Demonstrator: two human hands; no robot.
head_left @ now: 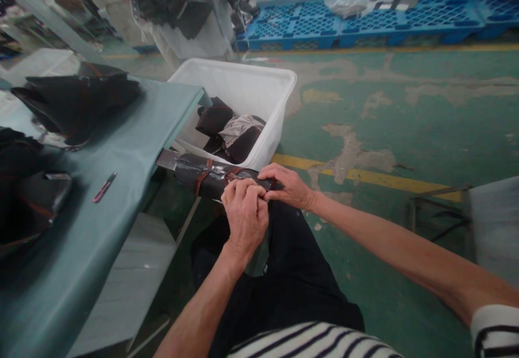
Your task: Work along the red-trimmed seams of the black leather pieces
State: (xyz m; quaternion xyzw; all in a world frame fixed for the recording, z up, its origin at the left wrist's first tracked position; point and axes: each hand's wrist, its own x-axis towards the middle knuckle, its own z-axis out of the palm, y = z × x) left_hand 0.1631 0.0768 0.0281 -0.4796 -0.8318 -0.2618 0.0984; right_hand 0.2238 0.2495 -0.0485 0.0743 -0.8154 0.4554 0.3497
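Note:
A folded black umbrella (203, 177) with brown trim lies across my lap, its far end reaching the table's corner. My left hand (245, 212) is closed in a fist round its near end. My right hand (286, 185) grips the same end from the right, fingers curled over the dark fabric. The umbrella's near tip is hidden under both hands.
A white plastic bin (279, 85) with several folded dark umbrellas stands on the floor ahead. A green-covered table (121, 152) on my left carries a black open umbrella (77, 101), dark fabric heaps (24, 196) and a small red tool (104, 187). Blue pallets (365, 20) line the back. A grey stool (486, 223) sits at right.

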